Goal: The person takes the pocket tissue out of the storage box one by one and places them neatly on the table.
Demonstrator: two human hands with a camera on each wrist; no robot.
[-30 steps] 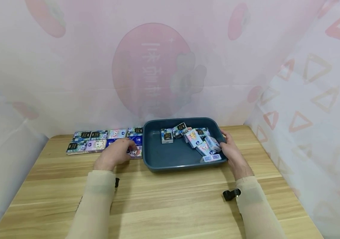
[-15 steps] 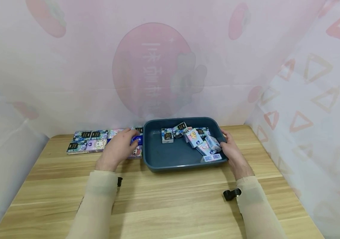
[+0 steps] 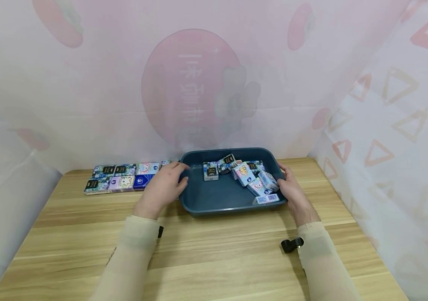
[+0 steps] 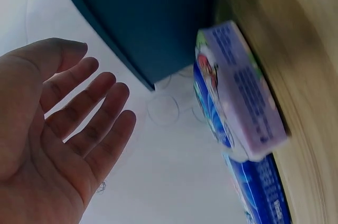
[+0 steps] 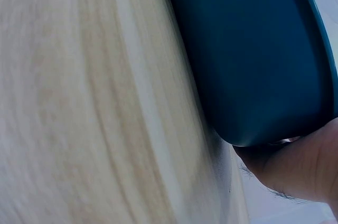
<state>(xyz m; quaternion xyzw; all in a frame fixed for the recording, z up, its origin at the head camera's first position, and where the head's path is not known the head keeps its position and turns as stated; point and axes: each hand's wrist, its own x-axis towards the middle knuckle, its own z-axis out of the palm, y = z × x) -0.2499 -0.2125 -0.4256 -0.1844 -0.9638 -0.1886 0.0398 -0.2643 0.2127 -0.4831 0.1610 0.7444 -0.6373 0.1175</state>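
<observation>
L hand (image 3: 165, 184) at tray's L end: fingers loosely spread, slightly bent, thumb apart, nothing held. Head view has its fingertips overlapping the L rim; L wrist view shows a gap btwn fingers & tray, so no contact seen there.

R hand (image 3: 293, 192) grips tray's R end, thumb over rim on inside, fingers round outside; exact finger bend partly hidden.

Tray (image 3: 214, 196), dark blue-green, sits toward far side of wood table (image 3: 214, 255), open side up, long axis approx L–R, short sides facing the hands.

Inside, pkts mostly toward R half: dark floral pkt (image 3: 211, 171) farthest L, long axis near–far; 2nd floral pkt (image 3: 226, 163) just R of it, tilted; yellow-figure pkt (image 3: 244, 174) slanted atop others; pale blue pkt (image 3: 268, 181) leaning by R wall; white-blue pkt (image 3: 266, 199) at near R corner, long side approx L–R.

L of tray, flat pkts in rows running L–R, incl. lilac pkt (image 3: 121, 183) & dark blue pkt (image 3: 143, 181); L hand hides some.
</observation>
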